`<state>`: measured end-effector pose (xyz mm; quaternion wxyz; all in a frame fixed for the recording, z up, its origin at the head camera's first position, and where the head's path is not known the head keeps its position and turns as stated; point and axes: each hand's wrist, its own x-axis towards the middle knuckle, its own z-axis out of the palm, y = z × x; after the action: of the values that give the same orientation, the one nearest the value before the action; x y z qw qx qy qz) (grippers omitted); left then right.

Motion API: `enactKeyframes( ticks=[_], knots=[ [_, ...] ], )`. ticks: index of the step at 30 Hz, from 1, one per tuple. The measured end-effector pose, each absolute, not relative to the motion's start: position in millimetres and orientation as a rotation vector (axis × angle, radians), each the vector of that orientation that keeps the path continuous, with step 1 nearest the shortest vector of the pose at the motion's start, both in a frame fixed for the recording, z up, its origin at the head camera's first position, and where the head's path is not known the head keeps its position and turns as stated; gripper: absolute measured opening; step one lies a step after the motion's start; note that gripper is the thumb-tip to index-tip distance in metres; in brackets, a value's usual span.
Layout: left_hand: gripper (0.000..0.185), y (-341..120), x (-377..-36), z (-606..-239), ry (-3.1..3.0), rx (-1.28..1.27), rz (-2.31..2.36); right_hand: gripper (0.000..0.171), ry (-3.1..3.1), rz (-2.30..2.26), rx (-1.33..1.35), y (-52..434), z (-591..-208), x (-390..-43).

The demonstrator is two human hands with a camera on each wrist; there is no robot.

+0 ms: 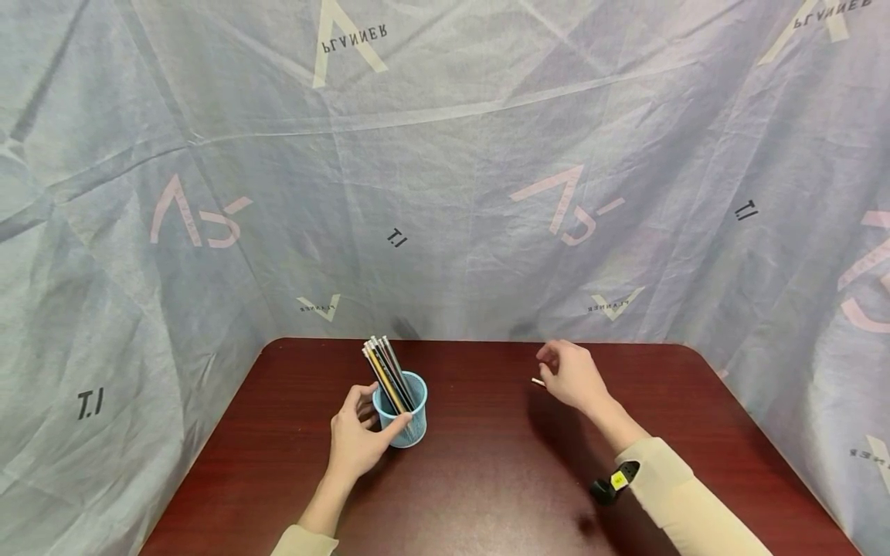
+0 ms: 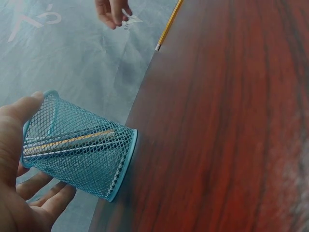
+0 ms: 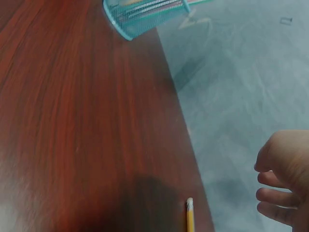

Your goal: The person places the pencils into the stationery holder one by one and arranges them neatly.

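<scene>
Left hand [image 1: 358,440]: I see it gripping the blue mesh cup [image 1: 403,417], lower centre.
Cup: already holds several pencils [image 1: 385,371].
Right hand [image 1: 573,376]: fingers loosely curled, holding nothing.
Yellow pencil [image 2: 169,25]: lies on the table [image 1: 487,479] beside it, not yet in the cup.

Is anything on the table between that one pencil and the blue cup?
Nothing visible. Only bare table lies between the loose pencil by the right hand and the blue mesh cup, which the left hand holds.
</scene>
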<state>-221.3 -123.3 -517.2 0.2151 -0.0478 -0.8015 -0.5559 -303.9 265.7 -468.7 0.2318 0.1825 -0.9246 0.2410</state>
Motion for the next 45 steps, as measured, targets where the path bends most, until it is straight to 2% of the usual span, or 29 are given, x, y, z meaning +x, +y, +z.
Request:
enactKeyframes(
  ticks=[18,28,45],
  knots=[
    [0.063,-126.4,-218.9,-516.8,-2.230,-0.123,-1.556,0.013,-2.772,0.559,0.369,308.4,-518.1,-291.2],
    [0.060,-122.0,-223.1,-519.7,-2.225,-0.154,-1.566,0.020,-2.780,0.424,0.412,320.2,-534.2,-288.7],
    [0.061,-125.1,-222.5,-519.2,-2.217,-0.136,-1.547,0.008,-2.714,0.464,0.393,308.3,-534.7,-290.4]
  ],
)
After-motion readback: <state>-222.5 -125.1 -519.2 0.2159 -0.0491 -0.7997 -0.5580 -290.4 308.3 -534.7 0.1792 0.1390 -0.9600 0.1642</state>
